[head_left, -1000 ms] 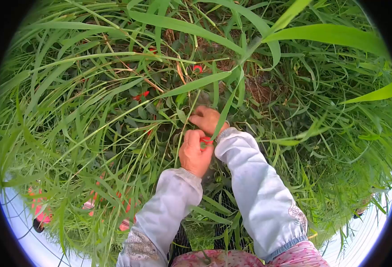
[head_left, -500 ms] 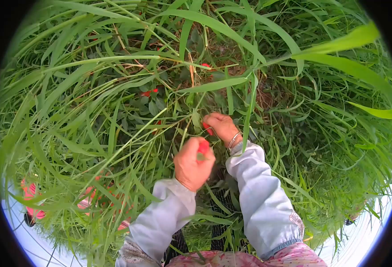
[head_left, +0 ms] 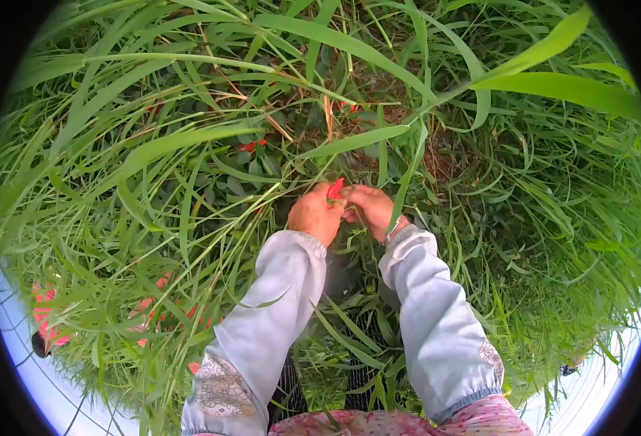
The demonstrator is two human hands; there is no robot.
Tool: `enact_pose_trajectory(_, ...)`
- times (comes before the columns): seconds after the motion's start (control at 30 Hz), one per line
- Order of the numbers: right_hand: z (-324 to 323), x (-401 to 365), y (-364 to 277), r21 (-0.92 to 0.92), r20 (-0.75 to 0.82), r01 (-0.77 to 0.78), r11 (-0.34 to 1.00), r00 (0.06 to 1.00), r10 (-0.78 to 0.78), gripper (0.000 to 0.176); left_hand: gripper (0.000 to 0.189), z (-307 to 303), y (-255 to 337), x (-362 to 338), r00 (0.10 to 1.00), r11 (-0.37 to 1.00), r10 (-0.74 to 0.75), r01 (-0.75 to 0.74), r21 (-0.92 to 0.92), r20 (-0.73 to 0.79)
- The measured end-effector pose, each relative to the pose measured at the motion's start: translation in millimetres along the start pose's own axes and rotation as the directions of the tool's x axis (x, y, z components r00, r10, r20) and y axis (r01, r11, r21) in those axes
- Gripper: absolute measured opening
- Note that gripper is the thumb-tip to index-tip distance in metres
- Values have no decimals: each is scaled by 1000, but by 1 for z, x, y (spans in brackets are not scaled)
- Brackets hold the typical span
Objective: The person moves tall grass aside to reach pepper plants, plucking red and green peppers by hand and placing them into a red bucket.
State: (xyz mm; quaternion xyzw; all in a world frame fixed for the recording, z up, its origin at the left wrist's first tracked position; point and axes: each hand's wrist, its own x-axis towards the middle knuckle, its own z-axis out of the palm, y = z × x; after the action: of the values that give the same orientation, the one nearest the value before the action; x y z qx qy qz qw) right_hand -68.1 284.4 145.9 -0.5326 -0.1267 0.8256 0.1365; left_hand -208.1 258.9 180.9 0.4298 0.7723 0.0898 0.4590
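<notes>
Red chili peppers grow low among the grass stems. My left hand is closed around a red chili pepper, which sticks up past its thumb. Close against it on the right, my right hand has its thumb and fingers pinched together, its fingertips nearly touching the left hand. A bit of red shows under the right fingers, but most of what they grip is hidden. More red peppers hang among dark leaves just beyond the left hand, and another red pepper lies farther off.
Tall grass blades arch over the plants in front of and beside my hands. A broad leaf reaches in from the right. At lower left, pink and red items show through the grass. My dark-clad legs stand below.
My left hand has moved up and away from my body with the pepper, to meet the right hand. The right hand has shifted slightly right. The view has tilted a little.
</notes>
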Motion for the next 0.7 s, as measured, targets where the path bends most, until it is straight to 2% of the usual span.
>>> enact_pose_trajectory(0.03,0,1,-1,-4,10,-2,1000,1000,2,21,25,0,-3,2,999,1000,-8,9,-13,38)
enact_pose_trajectory(0.1,1,-1,-10,-238,-89,-13,971,996,-8,24,23,-3,-9,7,994,999,-21,25,-37,110)
enact_pose_trajectory(0.13,3,-2,-16,-351,-135,-27,936,991,-22,25,22,-3,-9,6,996,1000,-18,17,7,92)
enact_pose_trajectory(0.17,6,-2,-18,-505,-191,123,854,949,-250,24,21,-1,-8,4,997,999,-13,9,50,73)
enact_pose_trajectory(0.2,10,-2,-21,-652,-206,238,720,858,-470,23,20,-2,-4,1,998,996,-7,2,91,56)
enact_pose_trajectory(0.23,13,-2,-24,-782,-177,306,542,725,-666,23,26,-3,0,-1,994,992,-21,8,128,103)
enact_pose_trajectory(0.33,41,-8,-45,-843,19,425,329,636,-771,24,25,0,7,-13,997,985,-8,-5,175,72)
enact_pose_trajectory(0.37,56,-14,-56,-936,-28,202,287,772,-635,30,25,2,9,-16,999,991,-14,10,133,34)
enact_pose_trajectory(0.47,60,20,-50,-999,-45,-37,28,916,-399,34,27,0,12,-24,997,995,-57,53,87,43)
enact_pose_trajectory(0.5,51,32,-36,-998,56,44,-37,874,-483,35,30,-1,11,-36,993,993,83,-89,71,89)
enact_pose_trajectory(0.53,52,33,-35,-999,38,24,-39,900,-435,35,28,7,12,-48,995,993,94,-97,64,39)
enact_pose_trajectory(0.6,54,36,-36,-999,-5,-22,-46,941,-339,35,26,8,17,-60,988,981,-66,39,190,138)
enact_pose_trajectory(0.7,45,29,-38,-995,20,62,72,879,-476,28,26,-12,13,-53,985,984,-20,-11,177,173)
